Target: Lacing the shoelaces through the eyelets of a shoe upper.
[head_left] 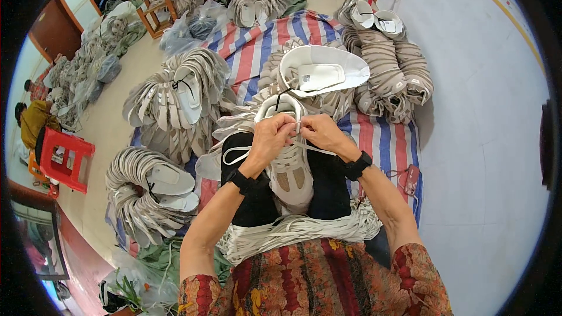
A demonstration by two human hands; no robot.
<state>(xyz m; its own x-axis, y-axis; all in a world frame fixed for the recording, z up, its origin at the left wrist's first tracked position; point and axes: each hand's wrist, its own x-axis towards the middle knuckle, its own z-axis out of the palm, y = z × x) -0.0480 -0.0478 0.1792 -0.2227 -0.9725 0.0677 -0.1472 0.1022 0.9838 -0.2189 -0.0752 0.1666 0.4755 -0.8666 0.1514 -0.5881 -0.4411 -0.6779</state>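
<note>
Head view: a white-and-beige shoe upper point(290, 169) rests on my lap, toe toward me. My left hand point(270, 136) and right hand point(321, 133) meet at its collar, fingertips pressed together, pinching a white shoelace point(237, 153). I judge the upper light, soft and floppy; best held at the eyelet edges. Beyond the upper lies a white insole tray point(325, 67); bundled uppers point(175, 102) lie left of it.
</note>
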